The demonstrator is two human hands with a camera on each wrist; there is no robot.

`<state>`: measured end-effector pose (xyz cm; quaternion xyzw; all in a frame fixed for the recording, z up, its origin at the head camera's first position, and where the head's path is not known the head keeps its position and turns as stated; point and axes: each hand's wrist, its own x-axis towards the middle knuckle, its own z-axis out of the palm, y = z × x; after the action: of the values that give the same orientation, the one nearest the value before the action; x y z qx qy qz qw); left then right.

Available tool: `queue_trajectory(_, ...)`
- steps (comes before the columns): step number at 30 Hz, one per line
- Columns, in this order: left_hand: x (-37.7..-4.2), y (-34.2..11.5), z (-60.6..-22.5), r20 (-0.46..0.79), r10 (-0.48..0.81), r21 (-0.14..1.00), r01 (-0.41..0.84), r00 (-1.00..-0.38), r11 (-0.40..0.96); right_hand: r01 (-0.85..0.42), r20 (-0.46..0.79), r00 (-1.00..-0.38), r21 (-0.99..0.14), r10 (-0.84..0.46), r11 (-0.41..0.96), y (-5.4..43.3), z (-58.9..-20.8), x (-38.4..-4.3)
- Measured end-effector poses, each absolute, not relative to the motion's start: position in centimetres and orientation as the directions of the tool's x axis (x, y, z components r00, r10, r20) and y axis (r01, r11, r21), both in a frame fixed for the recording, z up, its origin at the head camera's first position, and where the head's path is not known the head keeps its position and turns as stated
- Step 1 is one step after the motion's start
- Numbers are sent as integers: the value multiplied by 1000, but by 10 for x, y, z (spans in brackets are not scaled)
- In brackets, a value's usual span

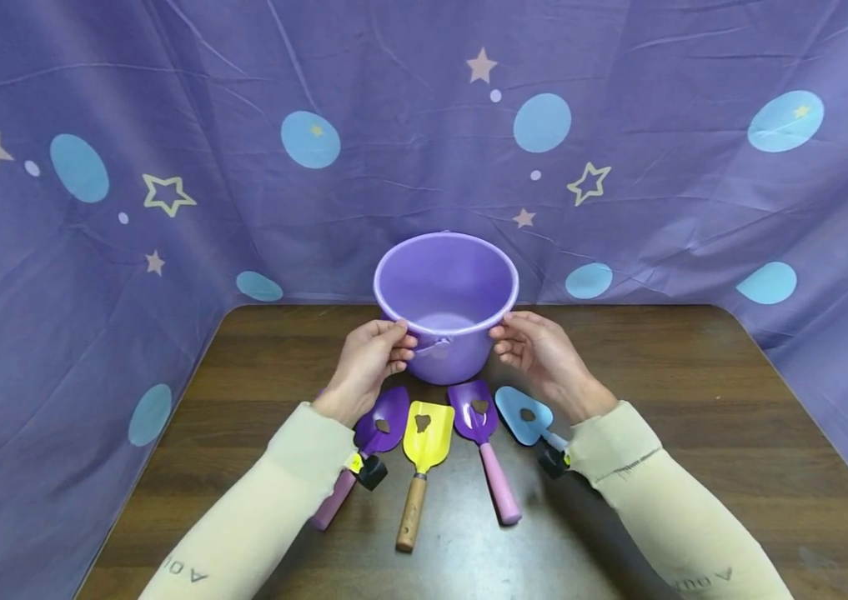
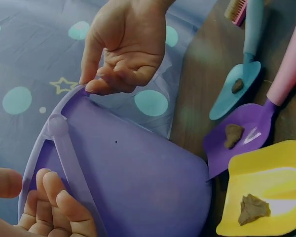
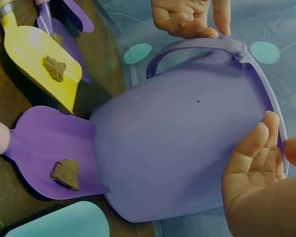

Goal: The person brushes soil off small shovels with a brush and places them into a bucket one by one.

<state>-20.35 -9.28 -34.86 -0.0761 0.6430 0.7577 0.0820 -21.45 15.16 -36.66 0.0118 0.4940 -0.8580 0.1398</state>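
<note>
A purple plastic bucket (image 1: 461, 357) stands on the table, its mouth facing up and seemingly tilted toward me. My left hand (image 1: 363, 358) pinches the near left of its rim between thumb and fingers; the bucket's handle (image 2: 71, 158) hangs beside those fingers. On the near right, my right hand (image 1: 547, 362) pinches the same rim. Below the bucket lie a purple shovel (image 1: 392, 408) partly under my left wrist, a yellow shovel (image 1: 434, 437), another purple shovel (image 1: 471, 425) and a blue shovel (image 1: 536, 429) by my right wrist. Each blade carries a brown lump (image 2: 253, 209).
The dark wooden table (image 1: 694, 417) runs out to both sides. Behind it hangs a purple curtain (image 1: 424, 83) with stars and blue dots, close to the bucket. A pink brush (image 2: 237, 11) with pale bristles shows at the top of the left wrist view.
</note>
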Motion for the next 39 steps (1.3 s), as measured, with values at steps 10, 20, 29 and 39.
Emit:
queue_trajectory(10, -192, -106, -354, -201, 41, 977, -203, -979, -62, 291, -183, -941, -866, -284, -406, 151, -370, -200)
queue_trajectory(20, -178, -125, -365, -199, 38, 980, -198, -979, 37, 266, -179, -942, -913, -283, -308, 156, -372, -184)
queue_trajectory(29, -161, -146, -374, -197, 52, 971, -188, -979, 144, 253, -181, -945, -932, -274, -258, 168, -378, -171)
queue_trajectory(39, -144, -163, -374, -208, 84, 956, -185, -975, 226, 269, -206, -935, -943, -289, -198, 187, -385, -157)
